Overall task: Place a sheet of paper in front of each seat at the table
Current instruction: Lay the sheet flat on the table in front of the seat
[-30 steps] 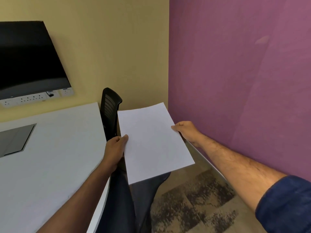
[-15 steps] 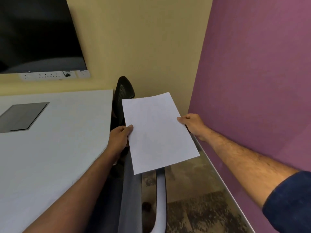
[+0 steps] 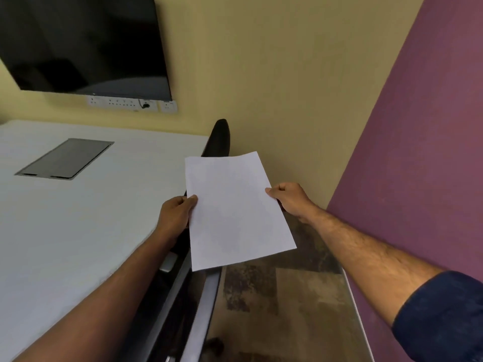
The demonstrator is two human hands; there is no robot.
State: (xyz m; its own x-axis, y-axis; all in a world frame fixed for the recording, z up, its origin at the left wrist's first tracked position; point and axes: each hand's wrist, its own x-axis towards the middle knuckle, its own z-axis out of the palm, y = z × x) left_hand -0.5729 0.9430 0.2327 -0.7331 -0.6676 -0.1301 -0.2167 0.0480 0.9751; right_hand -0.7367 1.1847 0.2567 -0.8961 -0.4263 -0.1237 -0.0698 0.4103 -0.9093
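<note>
I hold white paper (image 3: 235, 210) in the air with both hands, just right of the white table (image 3: 78, 220). It may be one sheet or a thin stack. My left hand (image 3: 176, 214) pinches its left edge. My right hand (image 3: 290, 198) pinches its right edge. A black chair (image 3: 218, 138) stands pushed against the table's right side, its backrest showing beyond the paper's top edge. A second chair (image 3: 180, 304) sits close below my left arm, blurred. No paper lies on the visible part of the table.
A grey cable hatch (image 3: 65, 158) is set into the tabletop at the left. A dark screen (image 3: 83, 43) and a socket strip (image 3: 130, 103) hang on the yellow wall. The purple wall (image 3: 418, 152) is close on the right, leaving a narrow strip of patterned carpet (image 3: 282, 304).
The view has swung left and forward, so more of the table and screen show. Both hands keep the same hold on the paper, which stays over the chairs beside the table edge.
</note>
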